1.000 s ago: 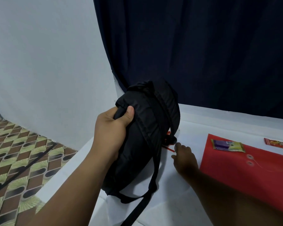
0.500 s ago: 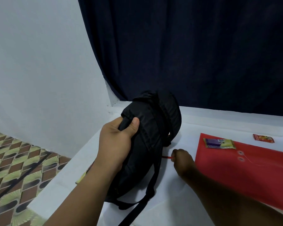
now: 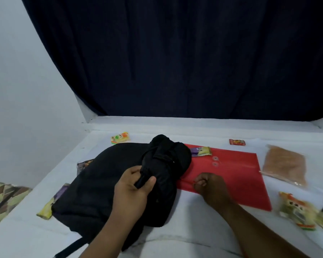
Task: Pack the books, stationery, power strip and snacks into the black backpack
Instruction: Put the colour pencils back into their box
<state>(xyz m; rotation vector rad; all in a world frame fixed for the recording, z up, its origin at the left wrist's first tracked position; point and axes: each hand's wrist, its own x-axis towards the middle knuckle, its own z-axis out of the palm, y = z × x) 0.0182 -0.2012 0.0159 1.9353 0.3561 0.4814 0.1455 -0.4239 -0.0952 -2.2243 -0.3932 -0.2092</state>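
Our left fingers [image 3: 133, 171] and thumb curl round a black strap on the backpack [image 3: 104, 183], left hand [image 3: 131, 190] reaching from below. Right of the backpack, our right hand [image 3: 212, 186] rests on the red folder [image 3: 237, 175], fingers curled tight; whether they pinch anything we cannot tell. The backpack lies flat on the white tabletop [image 3: 185, 229], covering part of the folder and half-hiding packets at its left. The snack packets [image 3: 296, 211] far right are blurred.
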